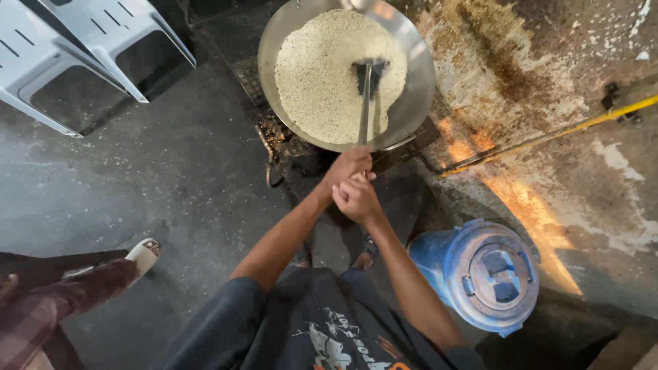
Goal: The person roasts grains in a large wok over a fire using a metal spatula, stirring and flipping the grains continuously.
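Left hand (349, 166): gripping the long metal handle of the spatula (367, 96), fingers wrapped shut around it, nearer the wok.
Right hand (355, 199): clasping the same handle's end just behind the left, fist closed on it.
Spatula: its dark blade is lying in the grain, towards the right side of the wok.
Wok (417, 82): sitting on a burner stand (288, 147), holding a bed of pale grain (322, 75).
Blue drum (480, 274): standing lidded, just right of the person's legs.
Yellow pipe (548, 137): running across the stained floor, right.
White chairs (89, 48): standing upper left, well apart.
Bystander's sandalled foot (142, 253): resting at the left.
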